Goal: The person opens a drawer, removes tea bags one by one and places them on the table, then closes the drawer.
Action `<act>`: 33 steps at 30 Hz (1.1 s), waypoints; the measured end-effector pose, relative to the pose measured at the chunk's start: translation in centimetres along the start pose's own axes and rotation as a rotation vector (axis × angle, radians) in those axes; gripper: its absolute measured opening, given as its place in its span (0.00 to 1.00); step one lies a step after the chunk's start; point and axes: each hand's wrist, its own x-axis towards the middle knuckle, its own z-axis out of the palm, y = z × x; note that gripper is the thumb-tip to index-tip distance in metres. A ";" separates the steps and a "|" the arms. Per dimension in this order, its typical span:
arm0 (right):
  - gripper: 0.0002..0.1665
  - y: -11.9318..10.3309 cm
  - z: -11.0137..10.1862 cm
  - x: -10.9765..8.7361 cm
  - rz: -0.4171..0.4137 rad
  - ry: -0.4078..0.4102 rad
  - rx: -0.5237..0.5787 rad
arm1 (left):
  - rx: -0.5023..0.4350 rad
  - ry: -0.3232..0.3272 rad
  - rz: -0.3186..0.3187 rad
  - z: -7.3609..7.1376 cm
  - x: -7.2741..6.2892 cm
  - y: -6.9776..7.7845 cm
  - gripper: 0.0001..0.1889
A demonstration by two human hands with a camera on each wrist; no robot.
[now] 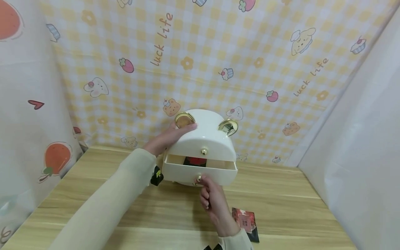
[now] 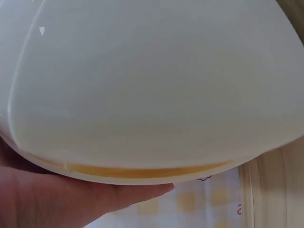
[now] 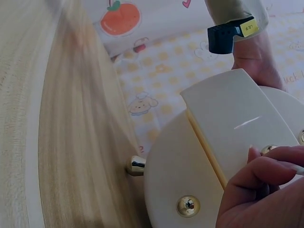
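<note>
A white desktop drawer box point(image 1: 204, 128) with gold-lined round ears stands on the wooden table against the cloth backdrop. Its middle drawer point(image 1: 181, 170) is partly pulled out, and a dark packet with red print point(image 1: 197, 161) lies inside. My left hand point(image 1: 170, 137) holds the upper left of the box by the ear, thumb over the top; in the left wrist view, fingers point(image 2: 114, 194) run down along its back edge. My right hand point(image 1: 214, 199) pinches the gold knob point(image 1: 199, 178) on the drawer front, its other fingers curled in.
A red and black packet point(image 1: 245, 222) lies on the table point(image 1: 281, 201) right of my right wrist. The patterned backdrop point(image 1: 200, 52) rises close behind the box, with white cloth point(image 1: 359, 139) along the right side. A gold foot point(image 3: 136, 165) supports the box.
</note>
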 end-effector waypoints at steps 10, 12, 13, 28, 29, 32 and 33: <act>0.14 0.1 -0.1 -1.0 0.024 -0.003 -0.015 | -0.002 0.003 -0.031 0.2 -0.1 0.1 0.42; 0.14 0.1 -0.2 -1.3 0.027 -0.008 -0.023 | -0.008 -0.003 -0.005 0.3 -0.1 0.1 0.38; 0.15 0.1 -0.2 -1.4 0.026 -0.009 -0.028 | -0.009 -0.006 0.004 0.3 -0.1 0.1 0.37; 0.15 0.1 -0.6 -3.2 0.068 -0.012 -0.055 | -0.028 -0.009 0.022 0.3 0.1 -0.3 0.33; 0.15 0.0 -0.6 -3.3 0.072 -0.013 -0.053 | -0.031 -0.012 0.027 0.3 0.1 -0.2 0.32; 0.15 0.1 -0.6 -3.6 0.079 -0.020 -0.050 | -0.035 -0.013 0.029 0.3 -0.1 -0.1 0.31; 0.15 0.1 -0.6 -3.7 0.081 -0.022 -0.052 | -0.035 -0.014 0.031 0.3 -0.2 0.0 0.30</act>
